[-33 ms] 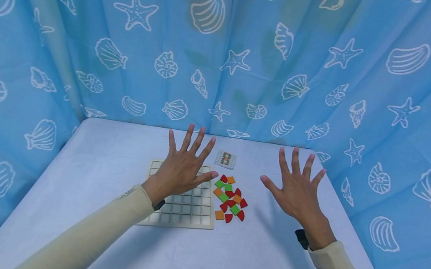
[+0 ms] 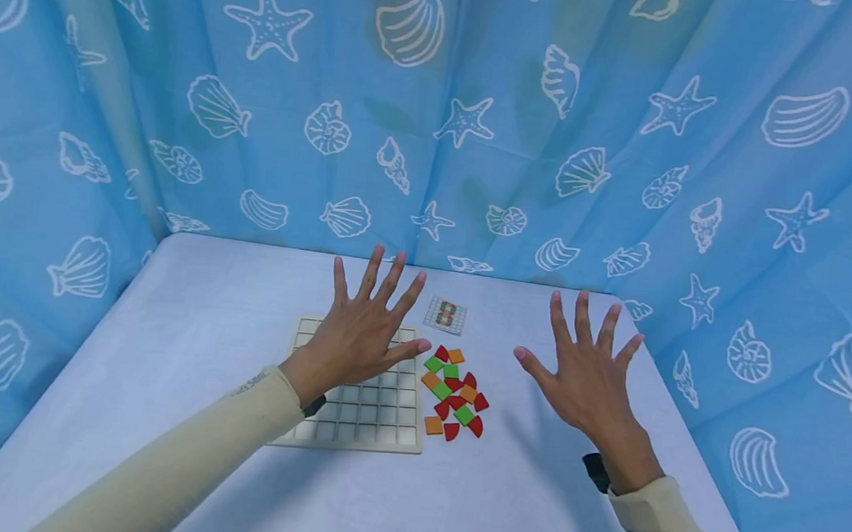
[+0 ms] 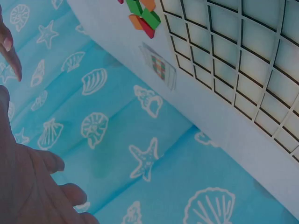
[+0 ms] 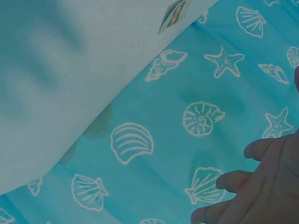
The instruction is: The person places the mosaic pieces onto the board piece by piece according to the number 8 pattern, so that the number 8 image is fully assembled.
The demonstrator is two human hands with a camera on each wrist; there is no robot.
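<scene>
My left hand point(image 2: 360, 331) hovers over a pale grid board point(image 2: 369, 437), fingers spread and holding nothing; it hides the board's upper left part. To the right, my right hand point(image 2: 590, 380) is held above the white table with its fingers spread, also holding nothing. Between the hands lie several small tiles: orange squares point(image 2: 433, 426), green squares point(image 2: 452, 371) and red quarter-circles point(image 2: 451, 431). Behind them a small card point(image 2: 446, 315) shows a grid with a coloured pattern. The left wrist view has the board's grid point(image 3: 233, 56) and the card point(image 3: 160, 67) beside it.
A blue curtain point(image 2: 462, 178) with white shell and starfish prints encloses the back and sides of the white table point(image 2: 409, 504). Dark bands sit on both wrists. The card point(image 4: 175, 16) appears near the table's far edge in the right wrist view.
</scene>
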